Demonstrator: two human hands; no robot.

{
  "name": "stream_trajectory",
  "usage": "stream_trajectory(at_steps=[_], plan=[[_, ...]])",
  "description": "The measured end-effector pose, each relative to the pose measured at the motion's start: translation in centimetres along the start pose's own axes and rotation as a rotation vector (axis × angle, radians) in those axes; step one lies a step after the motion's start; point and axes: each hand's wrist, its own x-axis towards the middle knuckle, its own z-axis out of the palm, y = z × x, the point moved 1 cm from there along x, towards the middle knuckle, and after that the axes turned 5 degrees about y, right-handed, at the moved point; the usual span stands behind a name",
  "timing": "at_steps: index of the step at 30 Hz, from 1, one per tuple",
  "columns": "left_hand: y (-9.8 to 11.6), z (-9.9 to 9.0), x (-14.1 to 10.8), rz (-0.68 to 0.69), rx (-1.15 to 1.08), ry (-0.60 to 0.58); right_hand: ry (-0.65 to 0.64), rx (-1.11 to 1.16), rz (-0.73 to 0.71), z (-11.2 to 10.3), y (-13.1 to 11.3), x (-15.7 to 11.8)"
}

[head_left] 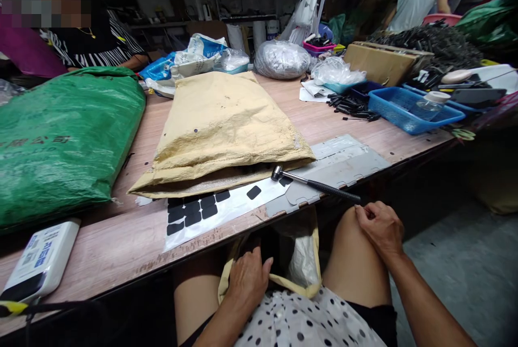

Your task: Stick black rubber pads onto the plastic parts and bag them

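My left hand (249, 277) rests palm down over my lap, thumb apart from its fingers, at the rim of an open yellow-edged bag (301, 282). On my knee lies my right hand (380, 225), fingers curled and nothing visible in it. Just beyond it is the handle end of a small hammer (324, 188), which lies across the table edge. The hammer head sits on a white sheet with black rounded squares (198, 212), partly under a large yellow paper sack (230, 120). A grey board (343, 161) lies beneath the handle.
A green sack (68, 142) and a white box-like device (44, 258) are at the left. A blue tray (413, 120) with a jar, black parts (352, 107), a cardboard box (380, 63) and a clear plastic bag (282, 59) stand farther back. People sit across the table.
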Motion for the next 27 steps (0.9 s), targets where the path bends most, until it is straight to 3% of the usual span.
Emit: stream_trajectory(at_steps=[2, 5, 8, 11, 14, 18, 21, 27], plan=[[-0.4, -0.8, -1.1, 0.037, -0.024, -0.057, -0.021, -0.041, -0.112, -1.0, -2.3, -1.6], [-1.1, -1.9, -2.6, 0.147, -0.069, -0.187, -0.336, 0.02, -0.175, -2.4, -6.8, -5.2], [-1.9, -2.0, -3.4, 0.204, -0.087, -0.237, -0.766, -0.009, -0.01, -2.9, -10.3, -9.1], [-2.5, -0.9, -3.3, 0.187, 0.004, -0.183, -0.973, 0.09, 0.213, -2.4, -11.6, -11.3], [-2.8, 0.7, -3.1, 0.16, 0.079, -0.154, -1.0, 0.315, 0.4, -1.5, -11.2, -11.7], [-2.6, 1.8, -3.4, 0.094, 0.024, -0.115, -1.014, 0.58, 0.481, -1.3, -11.1, -11.4], [-2.4, 1.4, -4.3, 0.04, -0.017, -0.078, -0.991, 0.78, 0.548, -2.0, -11.8, -11.3], [-2.6, -0.6, -7.1, 0.142, -0.06, -0.024, -0.84, 1.188, 0.823, -3.8, -14.0, -9.7]])
